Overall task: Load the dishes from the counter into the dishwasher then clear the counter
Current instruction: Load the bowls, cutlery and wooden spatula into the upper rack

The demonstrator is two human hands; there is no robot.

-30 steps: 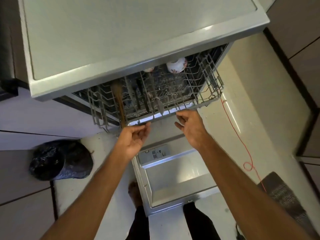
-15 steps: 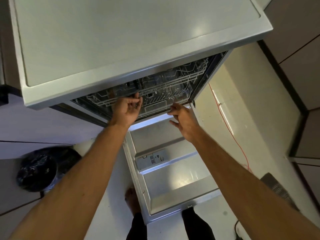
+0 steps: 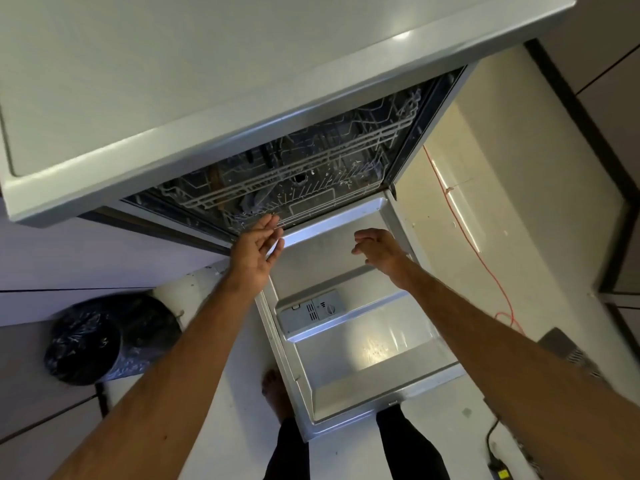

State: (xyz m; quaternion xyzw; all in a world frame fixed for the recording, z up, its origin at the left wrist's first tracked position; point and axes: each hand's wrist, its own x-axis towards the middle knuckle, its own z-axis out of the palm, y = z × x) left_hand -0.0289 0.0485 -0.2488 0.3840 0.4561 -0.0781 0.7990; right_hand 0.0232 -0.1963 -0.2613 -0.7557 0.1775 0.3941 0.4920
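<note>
The dishwasher's door (image 3: 367, 348) lies open and flat below me, its detergent box in the middle. The wire rack (image 3: 294, 181) sits fully inside the dark tub, with a wooden utensil handle and dark cutlery faintly visible in it. My left hand (image 3: 256, 247) hovers at the tub's front edge just under the rack, fingers apart and holding nothing. My right hand (image 3: 377, 249) floats over the inner door near the hinge, fingers loosely spread, also holding nothing. The white top of the dishwasher (image 3: 242, 64) fills the upper view and hides the rest of the tub.
A black bin bag (image 3: 110, 337) sits on the floor at left. An orange cord (image 3: 474, 237) runs along the floor to the right of the door, by a grey mat (image 3: 568, 351). My feet stand on either side of the door's near edge.
The rack slid from pulled out over the door to fully inside the tub. Both hands have come off its front rail and drawn back a little.
</note>
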